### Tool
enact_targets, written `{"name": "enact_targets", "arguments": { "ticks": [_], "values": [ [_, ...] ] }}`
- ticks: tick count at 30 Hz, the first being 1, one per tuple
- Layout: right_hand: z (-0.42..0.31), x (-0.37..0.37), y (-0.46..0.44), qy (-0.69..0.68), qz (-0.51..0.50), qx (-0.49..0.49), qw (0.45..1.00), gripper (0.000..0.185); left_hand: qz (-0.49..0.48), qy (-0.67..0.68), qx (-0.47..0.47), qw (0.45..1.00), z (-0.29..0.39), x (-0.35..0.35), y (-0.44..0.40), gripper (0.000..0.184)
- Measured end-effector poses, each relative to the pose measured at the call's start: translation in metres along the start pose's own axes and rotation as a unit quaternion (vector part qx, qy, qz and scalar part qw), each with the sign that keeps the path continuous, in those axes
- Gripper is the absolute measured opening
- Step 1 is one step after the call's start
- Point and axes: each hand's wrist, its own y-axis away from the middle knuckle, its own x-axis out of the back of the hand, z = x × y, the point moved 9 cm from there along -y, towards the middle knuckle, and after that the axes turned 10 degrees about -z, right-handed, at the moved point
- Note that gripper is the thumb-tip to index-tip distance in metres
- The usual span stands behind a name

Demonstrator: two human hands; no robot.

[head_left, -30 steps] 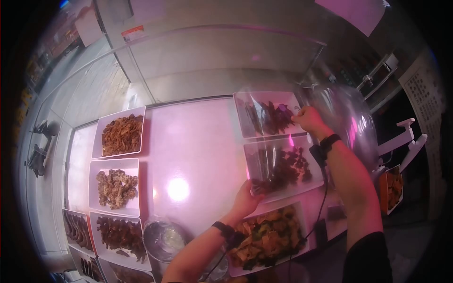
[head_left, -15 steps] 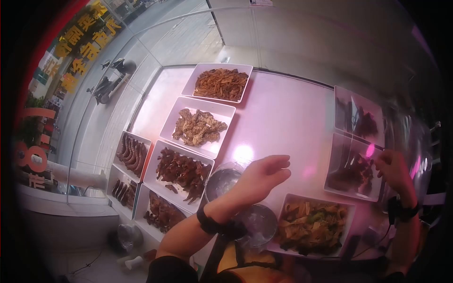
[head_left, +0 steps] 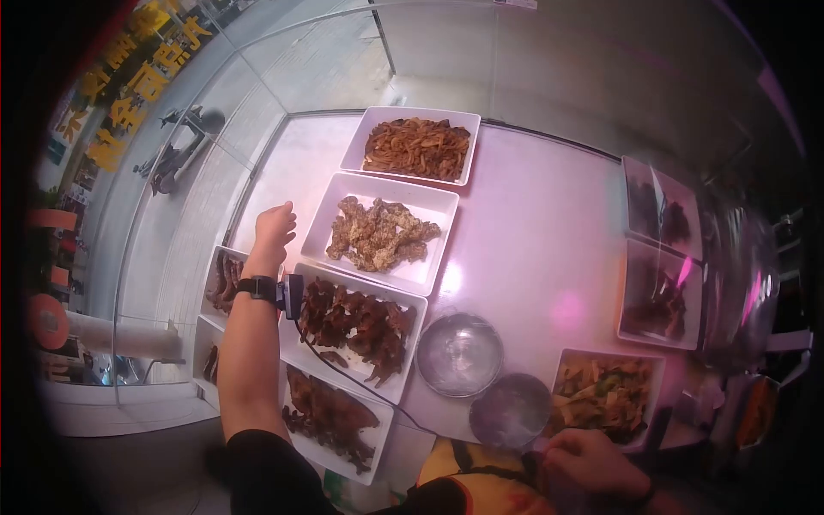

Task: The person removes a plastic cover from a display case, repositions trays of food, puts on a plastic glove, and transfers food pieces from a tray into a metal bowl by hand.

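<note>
My left hand (head_left: 275, 232) reaches to the left edge of the counter, beside a white tray of pale brown chunks (head_left: 378, 233). Its fingers are loosely bent and a little apart, with nothing visible in them. Below its wrist are a tray of dark, glossy meat pieces (head_left: 356, 322) and a tray of long sausage-like pieces (head_left: 226, 276), partly covered by my forearm. My right hand (head_left: 592, 463) is low at the counter's near edge, just below a tray of mixed yellow and green strips (head_left: 601, 390). Its fingers are curled in, and anything they hold is hidden.
Two metal bowls (head_left: 461, 354) (head_left: 511, 412) stand at the near middle of the counter (head_left: 541, 240). Another tray of browned strips (head_left: 421, 146) lies at the back. Covered trays (head_left: 661, 292) line the right side. Glass panels (head_left: 197, 283) enclose the left, and a cable hangs from my left wrist.
My left hand has swung left from above the metal bowls to the counter's left edge. My right hand has dropped from the covered trays to the near edge. The view has shifted.
</note>
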Motion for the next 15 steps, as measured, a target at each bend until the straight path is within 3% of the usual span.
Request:
{"name": "enact_targets", "arguments": {
  "ticks": [2,5,8,10,13,15],
  "values": [
    [-0.019,-0.005,-0.02,-0.014,0.002,0.006,1.0,0.02,-0.001,0.019,0.02,1.0,-0.03,0.005,-0.036,0.046],
    [-0.039,-0.011,-0.051,-0.029,0.008,0.028,0.999,0.023,0.024,-0.112,0.022,0.993,-0.065,0.017,-0.083,0.037],
    [-0.068,-0.012,-0.081,-0.05,0.019,0.055,0.997,0.029,0.019,-0.177,0.002,0.984,-0.104,0.017,-0.128,0.039],
    [-0.09,-0.011,-0.106,-0.072,0.02,0.065,0.995,0.03,-0.028,-0.169,0.04,0.985,-0.115,0.001,-0.12,0.042],
    [-0.126,0.005,-0.157,0.041,0.066,0.119,0.99,0.033,-0.037,-0.078,-0.029,0.996,-0.125,-0.005,-0.126,0.039],
    [-0.145,0.022,-0.188,0.11,0.146,0.207,0.961,0.036,-0.082,-0.164,-0.01,0.983,-0.121,-0.01,-0.122,0.039]
  ]
}}
